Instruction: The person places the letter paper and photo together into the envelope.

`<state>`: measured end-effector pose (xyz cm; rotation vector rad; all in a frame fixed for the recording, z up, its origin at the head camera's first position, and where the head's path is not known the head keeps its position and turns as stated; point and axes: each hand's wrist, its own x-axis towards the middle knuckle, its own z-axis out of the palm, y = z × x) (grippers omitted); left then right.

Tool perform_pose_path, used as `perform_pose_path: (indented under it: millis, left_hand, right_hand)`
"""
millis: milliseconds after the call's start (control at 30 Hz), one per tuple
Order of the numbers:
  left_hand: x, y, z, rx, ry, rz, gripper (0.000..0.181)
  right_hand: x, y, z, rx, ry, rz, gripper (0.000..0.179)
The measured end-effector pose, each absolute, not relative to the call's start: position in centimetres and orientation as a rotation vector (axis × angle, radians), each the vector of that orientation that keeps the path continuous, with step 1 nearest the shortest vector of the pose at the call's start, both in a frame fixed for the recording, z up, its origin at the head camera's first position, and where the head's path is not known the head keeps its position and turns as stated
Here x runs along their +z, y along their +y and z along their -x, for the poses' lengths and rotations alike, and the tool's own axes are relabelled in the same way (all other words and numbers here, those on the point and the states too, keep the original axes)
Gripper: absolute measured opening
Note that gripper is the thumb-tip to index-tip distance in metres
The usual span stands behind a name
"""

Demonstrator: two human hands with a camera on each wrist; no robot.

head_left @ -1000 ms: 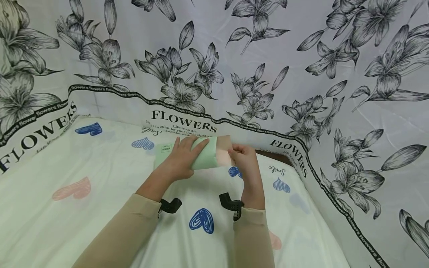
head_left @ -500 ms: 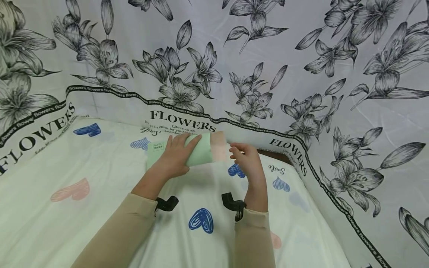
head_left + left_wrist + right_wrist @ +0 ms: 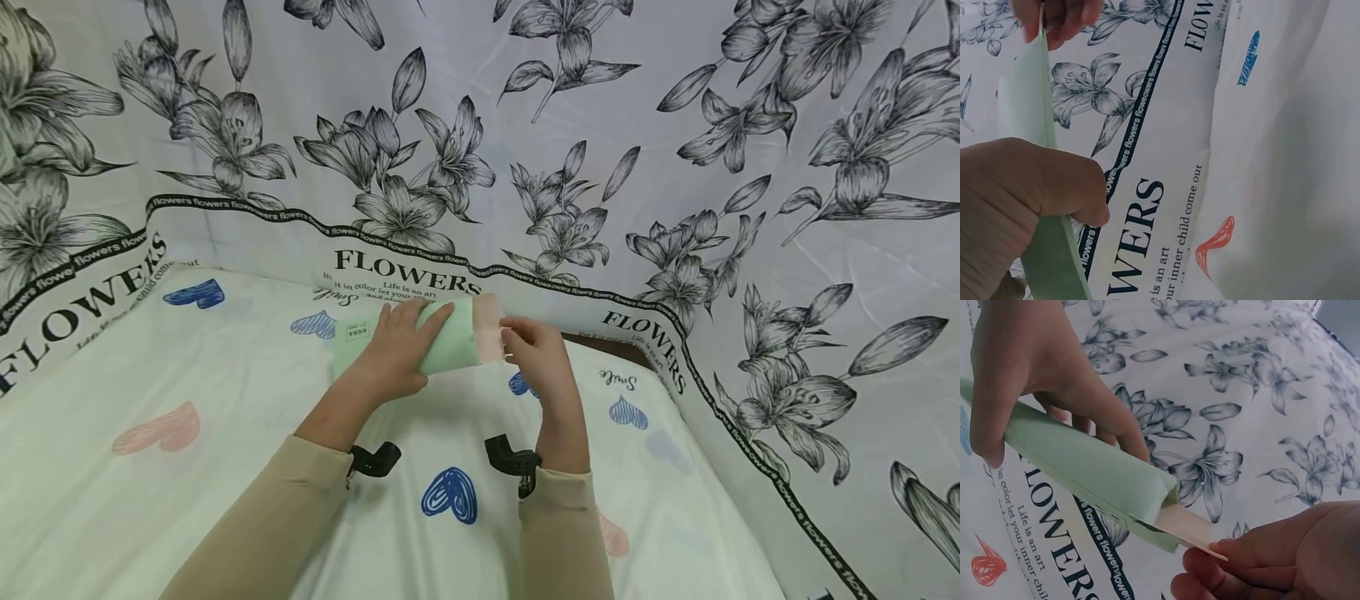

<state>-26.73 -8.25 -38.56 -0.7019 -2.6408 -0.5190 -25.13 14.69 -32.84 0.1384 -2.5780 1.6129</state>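
Observation:
Held up over the bed is a flat, light green envelope [image 3: 453, 354] with a small printed box near its left end. A pale pink strip [image 3: 489, 321] juts out of its right end. My left hand [image 3: 393, 350] grips the envelope across its middle, thumb on the near side. In the right wrist view, the envelope's mouth gapes a little around the strip [image 3: 1188, 525]. The thumb and fingers of my right hand [image 3: 543, 354] pinch the strip's outer end. The left wrist view shows the green envelope [image 3: 1054, 262] edge-on beneath my left hand [image 3: 1029, 194].
Below spreads a white bed sheet [image 3: 300, 533] printed with blue and pink hearts. A white curtain [image 3: 480, 67] with black flower drawings hangs behind and to the right. Dark brown wood [image 3: 615, 350] shows at the bed's far edge.
The envelope has shifted slightly left with my left hand. My right hand came off the pink strip half a second ago, and now it pinches the strip's end again.

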Motion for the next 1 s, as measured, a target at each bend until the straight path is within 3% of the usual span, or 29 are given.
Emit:
perform_pose_path:
  millis: [167, 433, 700, 1000]
  left_hand:
    - [-38.54, -7.74, 26.6, -0.499, -2.601, 0.758, 0.115]
    - [-38.22, -8.29, 26.62, -0.497, -2.636, 0.675, 0.114]
    - [-37.91, -8.51, 26.47, -0.501, -2.591, 0.717, 0.112]
    - [-37.72, -8.19, 26.3, -0.519, -2.565, 0.759, 0.114]
  right_hand:
    - [-32.59, 14.12, 25.09, 1.707, -2.501, -0.131, 0.024]
    - [-32.34, 14.83, 24.73, 1.501, -2.62, -0.099, 0.027]
    - [-32.79, 14.67, 24.87, 1.338, -2.731, -0.361, 0.033]
    - [-32.89, 14.63, 24.69, 1.354, -2.801, -0.418, 0.035]
